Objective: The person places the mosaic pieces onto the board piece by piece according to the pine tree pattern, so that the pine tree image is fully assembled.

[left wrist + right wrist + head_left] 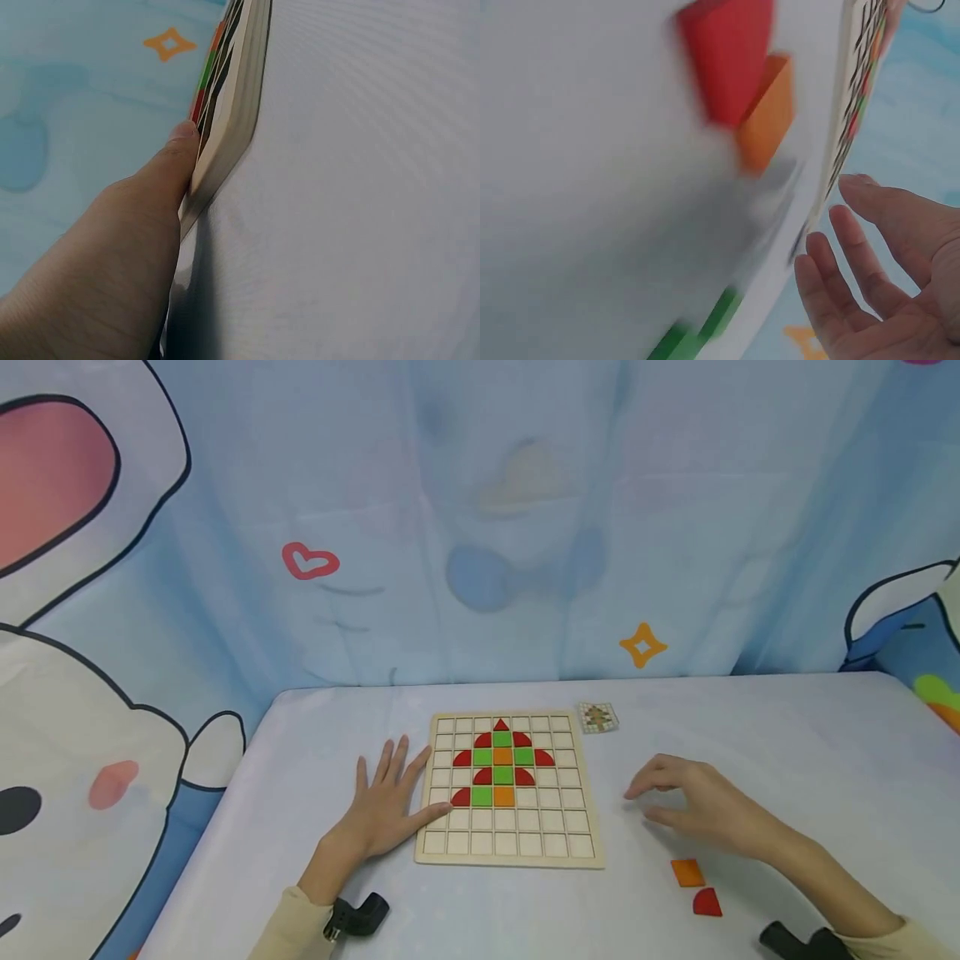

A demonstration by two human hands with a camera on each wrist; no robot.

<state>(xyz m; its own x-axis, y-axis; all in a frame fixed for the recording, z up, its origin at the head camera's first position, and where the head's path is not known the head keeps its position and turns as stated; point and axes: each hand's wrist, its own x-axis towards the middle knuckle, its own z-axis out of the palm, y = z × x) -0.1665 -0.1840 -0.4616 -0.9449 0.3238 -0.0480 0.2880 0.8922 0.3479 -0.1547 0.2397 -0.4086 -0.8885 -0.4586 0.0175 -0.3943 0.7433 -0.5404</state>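
Observation:
A wooden grid board (pixel 510 862) lies on the table, with red, green and orange tiles forming a tree shape in its cells. My left hand (pixel 381 814) is spread flat at the board's left side, the thumb reaching over the edge beside a red tile. In the left wrist view that thumb (pixel 161 165) touches the board's rim. My right hand (pixel 701 802) hovers right of the board, fingers loosely bent, holding nothing. Below it lie a loose orange square tile (pixel 687 872) and a red rounded tile (pixel 707 902).
A small pattern card (pixel 597 717) lies by the board's top right corner. Blurred green tiles (pixel 679 341) show at the bottom of the right wrist view. Behind the white table (pixel 750 718) hangs a blue cartoon curtain (pixel 525 635).

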